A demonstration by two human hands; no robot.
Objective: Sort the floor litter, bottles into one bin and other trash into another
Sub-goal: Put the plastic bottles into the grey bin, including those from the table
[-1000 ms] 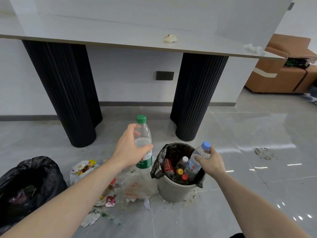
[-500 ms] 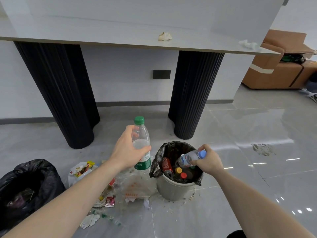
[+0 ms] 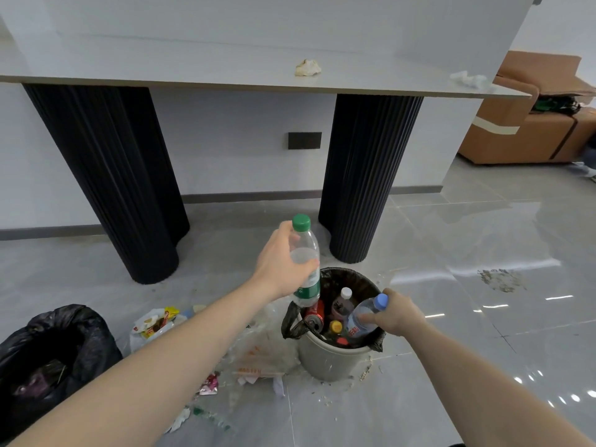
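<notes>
A: Grey plastic, black liner: that's the bottle bin (image 3: 332,359), just below the middle of the view. The right hand (image 3: 398,312) has brought the blue-capped bottle (image 3: 362,316) down into its mouth at about three o'clock on the rim. A second ago that bottle stood upright above the rim; half a second ago it was tipped over sideways. Now it leans base-down among the others.

B: Let go yet?

A: No. The fingers are curled round its neck and shoulder, thumb across the body. It looks lodged enough that, in my judgement, opening the hand would finish that one.

B: And the other hand?

A: The left hand (image 3: 283,266) grips the green-capped bottle (image 3: 304,262) round its upper half, upright. It has shifted right since the earlier views, from beside the bin to its eleven o'clock edge, base hanging just over the liner. So it's likely next in.

B: Anything readable?

A: Little. A green band on that bottle with white marks, too small to read. Red characters on the blue-capped one's label, not legible. A red can (image 3: 314,314) in the bin, no name readable.

B: What's left?

A: Wrappers and clear bags (image 3: 258,353) at nine o'clock from the bin, and the black bag bin (image 3: 54,350) at far lower left for them.
</notes>
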